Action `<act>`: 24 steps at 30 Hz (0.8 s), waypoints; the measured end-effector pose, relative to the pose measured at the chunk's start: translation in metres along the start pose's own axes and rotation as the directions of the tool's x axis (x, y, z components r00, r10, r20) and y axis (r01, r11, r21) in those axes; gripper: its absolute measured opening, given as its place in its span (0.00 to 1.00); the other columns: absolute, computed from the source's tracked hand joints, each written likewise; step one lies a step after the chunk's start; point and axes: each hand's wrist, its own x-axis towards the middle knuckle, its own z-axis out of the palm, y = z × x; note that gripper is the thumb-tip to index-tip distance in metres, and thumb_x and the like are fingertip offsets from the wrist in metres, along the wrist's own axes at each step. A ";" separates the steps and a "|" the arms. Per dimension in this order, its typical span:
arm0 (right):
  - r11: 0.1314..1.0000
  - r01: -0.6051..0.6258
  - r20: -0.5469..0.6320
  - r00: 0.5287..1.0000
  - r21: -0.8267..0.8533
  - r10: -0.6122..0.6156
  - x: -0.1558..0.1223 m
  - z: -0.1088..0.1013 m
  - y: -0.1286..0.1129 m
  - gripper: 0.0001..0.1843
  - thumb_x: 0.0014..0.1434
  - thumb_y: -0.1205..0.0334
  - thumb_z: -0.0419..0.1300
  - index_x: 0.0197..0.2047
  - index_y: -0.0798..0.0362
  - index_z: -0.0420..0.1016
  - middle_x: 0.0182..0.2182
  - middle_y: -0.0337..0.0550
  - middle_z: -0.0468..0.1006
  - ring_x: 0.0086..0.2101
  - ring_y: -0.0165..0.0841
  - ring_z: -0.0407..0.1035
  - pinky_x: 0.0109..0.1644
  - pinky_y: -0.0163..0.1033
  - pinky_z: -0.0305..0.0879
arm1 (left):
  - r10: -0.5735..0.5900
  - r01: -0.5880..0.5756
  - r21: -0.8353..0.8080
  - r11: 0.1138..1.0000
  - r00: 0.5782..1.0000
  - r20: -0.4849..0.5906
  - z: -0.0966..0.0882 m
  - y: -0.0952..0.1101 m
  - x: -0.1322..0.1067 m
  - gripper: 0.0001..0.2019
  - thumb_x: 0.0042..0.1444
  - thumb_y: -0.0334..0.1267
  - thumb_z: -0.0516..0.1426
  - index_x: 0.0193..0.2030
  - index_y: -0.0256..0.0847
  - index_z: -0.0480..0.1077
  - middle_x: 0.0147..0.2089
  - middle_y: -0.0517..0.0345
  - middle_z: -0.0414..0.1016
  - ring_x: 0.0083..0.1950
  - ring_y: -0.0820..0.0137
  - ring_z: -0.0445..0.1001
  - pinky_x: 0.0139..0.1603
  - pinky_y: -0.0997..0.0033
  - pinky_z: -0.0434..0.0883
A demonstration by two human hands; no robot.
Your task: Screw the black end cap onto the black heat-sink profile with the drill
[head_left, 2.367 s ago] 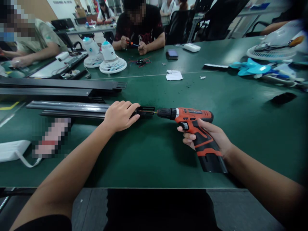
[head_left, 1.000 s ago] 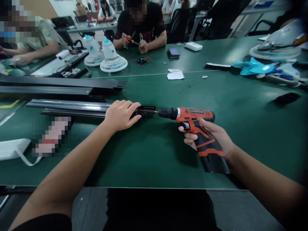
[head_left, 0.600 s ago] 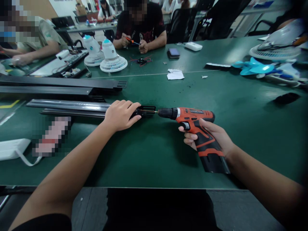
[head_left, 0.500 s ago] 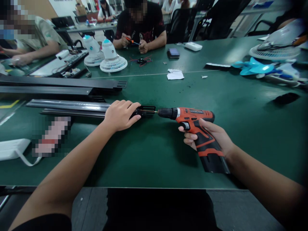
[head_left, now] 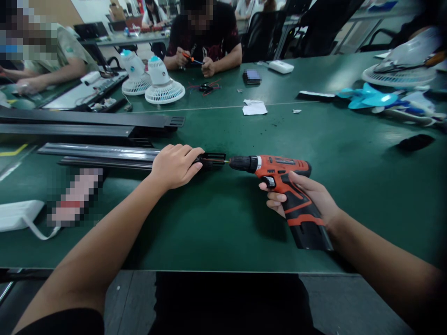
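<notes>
My right hand (head_left: 310, 195) is wrapped round the handle of an orange and black cordless drill (head_left: 284, 166), its chuck pointing left. The drill's bit reaches the slotted black end piece (head_left: 214, 159) of a long dark metal profile (head_left: 101, 151); whether the tip touches a screw is too small to tell. My left hand (head_left: 178, 165) is closed over the profile close to that end, its fingers over the top and the thumb on the near side. The profile lies on the green table and runs off to the left.
More black metal strips (head_left: 87, 122) lie behind the profile. At left are a phone (head_left: 75, 197) and a white power bank (head_left: 21, 215) with a cable. Farther back stand white fan parts (head_left: 164, 88); blue fan blades (head_left: 370, 97) lie at right. A person opposite holds a screwdriver (head_left: 192, 59).
My left thumb has drawn in slightly towards the profile. The drill and my right hand stay almost where they were.
</notes>
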 end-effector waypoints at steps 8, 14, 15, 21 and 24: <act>1.000 0.007 -0.025 1.000 -0.024 -0.007 0.000 0.000 0.000 0.24 0.65 0.44 0.60 0.57 0.51 0.75 0.39 0.47 0.75 0.31 0.32 0.65 0.33 0.37 0.67 | 0.001 0.000 0.033 0.999 1.000 -0.014 0.001 0.000 0.000 0.28 0.74 0.53 0.41 0.61 0.40 0.74 0.47 0.48 0.82 0.44 0.56 0.79 0.43 0.56 0.69; 1.000 -0.005 -0.015 1.000 -0.006 0.005 0.000 0.001 0.000 0.25 0.66 0.44 0.60 0.57 0.52 0.75 0.38 0.47 0.75 0.32 0.32 0.65 0.33 0.36 0.67 | 0.005 -0.004 0.021 1.000 1.000 -0.020 0.001 0.000 0.000 0.28 0.74 0.52 0.41 0.60 0.39 0.75 0.46 0.47 0.82 0.43 0.55 0.78 0.43 0.55 0.69; 1.000 -0.003 -0.013 1.000 -0.010 0.003 0.000 0.000 0.000 0.25 0.66 0.44 0.60 0.58 0.52 0.75 0.38 0.47 0.75 0.32 0.32 0.65 0.33 0.36 0.67 | 0.005 -0.004 0.021 1.000 1.000 -0.021 0.001 0.000 0.000 0.28 0.74 0.52 0.41 0.60 0.39 0.75 0.46 0.47 0.82 0.43 0.55 0.79 0.43 0.55 0.69; 1.000 0.018 -0.021 1.000 -0.014 -0.018 0.001 -0.001 0.001 0.25 0.66 0.45 0.60 0.59 0.50 0.74 0.39 0.47 0.76 0.31 0.32 0.65 0.33 0.37 0.68 | 0.001 -0.001 0.029 1.000 1.000 -0.016 0.000 0.000 0.000 0.27 0.73 0.52 0.42 0.60 0.40 0.75 0.46 0.47 0.82 0.43 0.55 0.79 0.43 0.56 0.69; 1.000 0.019 -0.025 1.000 0.004 -0.018 0.000 -0.001 0.001 0.24 0.66 0.45 0.60 0.58 0.52 0.75 0.40 0.48 0.76 0.31 0.32 0.65 0.33 0.36 0.68 | -0.003 0.003 0.031 1.000 1.000 -0.015 0.000 0.001 0.001 0.27 0.73 0.52 0.42 0.60 0.40 0.75 0.45 0.47 0.82 0.43 0.55 0.79 0.43 0.56 0.69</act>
